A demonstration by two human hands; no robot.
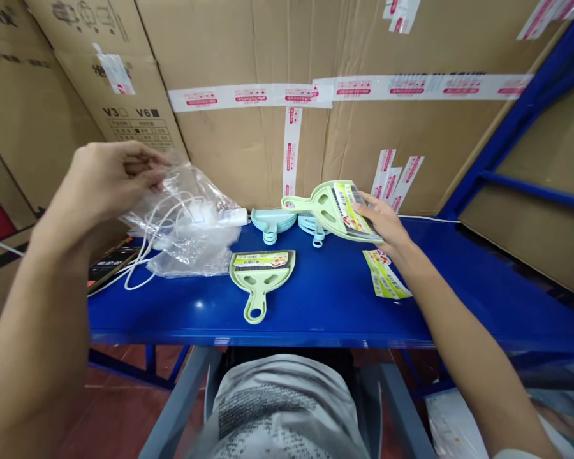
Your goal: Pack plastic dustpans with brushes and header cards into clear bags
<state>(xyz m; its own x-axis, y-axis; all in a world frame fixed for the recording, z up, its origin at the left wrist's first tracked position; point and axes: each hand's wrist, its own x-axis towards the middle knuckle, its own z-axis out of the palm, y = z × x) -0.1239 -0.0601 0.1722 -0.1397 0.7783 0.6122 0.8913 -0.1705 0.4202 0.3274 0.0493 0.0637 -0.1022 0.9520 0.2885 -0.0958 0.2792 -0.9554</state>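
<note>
Green and small, one dustpan [335,210] was held up off the blue table [335,306] by the right hand [385,223], fingers closed around its wide end, while the left hand [108,178] pinched a clear plastic bag [191,223] with white cords [146,255] lying under it. Another green dustpan [262,275] lay flat in the middle, blue dustpans [275,223] were stacked behind it, and paper labels [385,274] lay under the right wrist. Cardboard boxes [268,51] stood close behind like a wall, but the front edge of the table had bare room.
</note>
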